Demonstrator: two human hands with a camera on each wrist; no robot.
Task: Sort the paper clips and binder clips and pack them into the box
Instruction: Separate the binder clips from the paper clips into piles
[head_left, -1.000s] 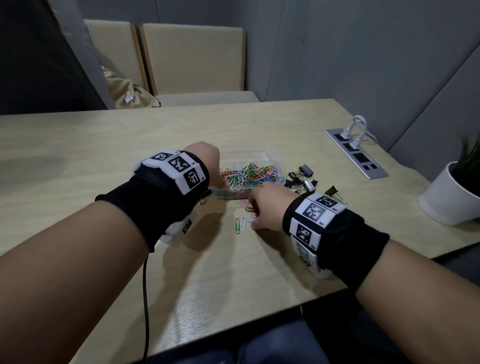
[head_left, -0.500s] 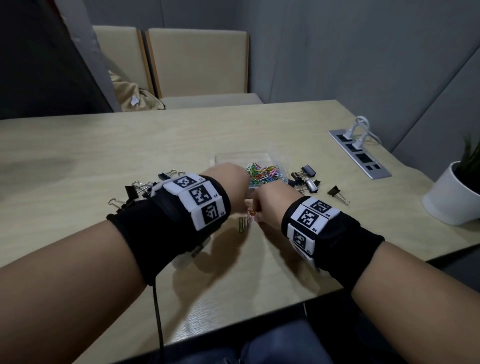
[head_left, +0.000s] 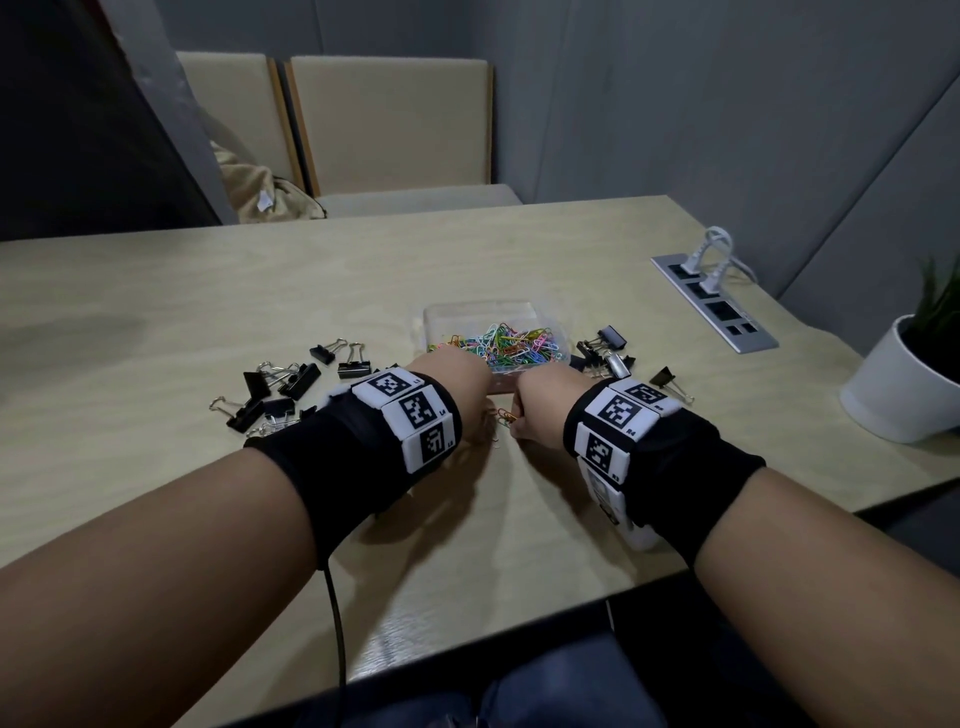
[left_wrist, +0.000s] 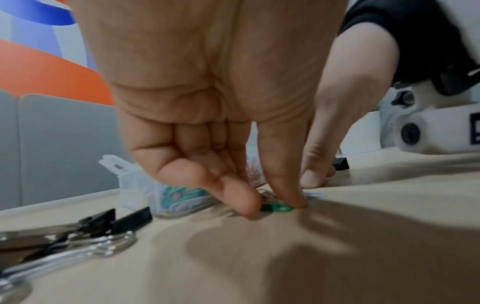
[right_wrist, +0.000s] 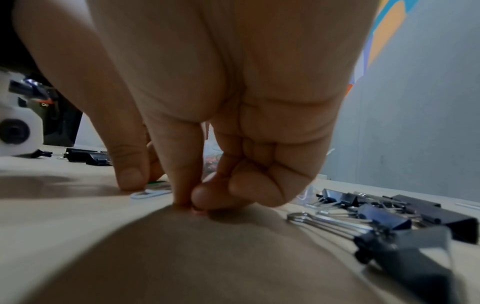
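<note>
A clear plastic box (head_left: 478, 314) with thin see-through walls sits near the middle of the table (head_left: 156, 312), its right part heaped with wire paper clips (head_left: 501, 345) in many colours. Just in front of it both hands work low on the table top. The left hand (left_wrist: 207, 86) pinches a green paper clip (left_wrist: 276, 208) between thumb and forefinger, the clip lying flat on the wood. The right hand (right_wrist: 233, 92) has its fingers curled, thumb and forefinger pressed together at the surface on something small and pinkish; what it is cannot be told. A white paper clip (right_wrist: 149, 193) lies beside it.

Black binder clips with folded silver wire handles lie in two groups: the left group (head_left: 280, 387) left of the box, the right group (head_left: 608, 351) just right of it.

Both wrists wear black cloth bands with square black-and-white code tags; the small lettering on them is not readable. The table is pale wood grain. A metal socket strip (head_left: 717, 306) is set in its right side, near a white pot (head_left: 898, 389) with a green plant.
</note>
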